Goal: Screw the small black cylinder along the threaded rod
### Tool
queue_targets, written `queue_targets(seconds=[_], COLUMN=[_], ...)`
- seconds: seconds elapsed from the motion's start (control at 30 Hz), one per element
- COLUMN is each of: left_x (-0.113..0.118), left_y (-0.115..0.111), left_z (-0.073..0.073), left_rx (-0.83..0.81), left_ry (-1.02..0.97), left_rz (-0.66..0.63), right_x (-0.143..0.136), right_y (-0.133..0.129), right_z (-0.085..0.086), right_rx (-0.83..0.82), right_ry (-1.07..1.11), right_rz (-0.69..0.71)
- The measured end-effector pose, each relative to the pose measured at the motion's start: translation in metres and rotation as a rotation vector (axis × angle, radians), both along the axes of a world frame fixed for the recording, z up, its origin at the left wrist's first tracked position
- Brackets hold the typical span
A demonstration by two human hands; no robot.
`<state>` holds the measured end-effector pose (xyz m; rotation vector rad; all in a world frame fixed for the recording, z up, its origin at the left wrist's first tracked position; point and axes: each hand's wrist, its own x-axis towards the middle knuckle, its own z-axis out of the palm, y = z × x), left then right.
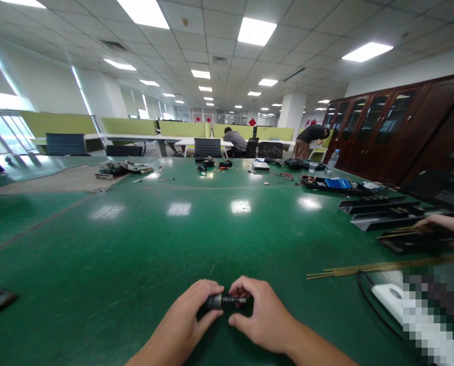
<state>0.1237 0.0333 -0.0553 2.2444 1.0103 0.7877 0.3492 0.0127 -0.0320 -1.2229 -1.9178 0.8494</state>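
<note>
your left hand (197,311) is clamped on the dark barrel (215,302) above the green table (143,254). your right hand (260,314) curls round its thin tip (239,300), thumb and fingers apart; whether they touch it, you can't tell.

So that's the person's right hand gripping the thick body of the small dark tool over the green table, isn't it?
Not quite: in the head view, it is the left hand that grips the thick body of the small dark tool. The right hand curves beside its thin end. The table is indeed green.
</note>
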Motion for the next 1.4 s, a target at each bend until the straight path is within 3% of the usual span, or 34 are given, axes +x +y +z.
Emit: queue_targets(seconds=[0.93,1.17,1.4], left_x=[0.0,0.004,0.001], left_y=[-0.004,-0.005,-0.002], left_z=[-0.009,0.001,-0.007], left_rx=[-0.031,-0.035,0.055], left_ry=[0.033,-0.024,-0.1], left_rz=[0.032,0.025,-0.016], right_x=[0.001,0.001,0.0], right_y=[-0.002,-0.004,-0.005], right_z=[0.0,0.004,0.003], right_rx=[0.047,0.055,0.075], right_ry=[-0.057,-0.075,-0.084], right_rz=[-0.005,-0.021,-0.02])
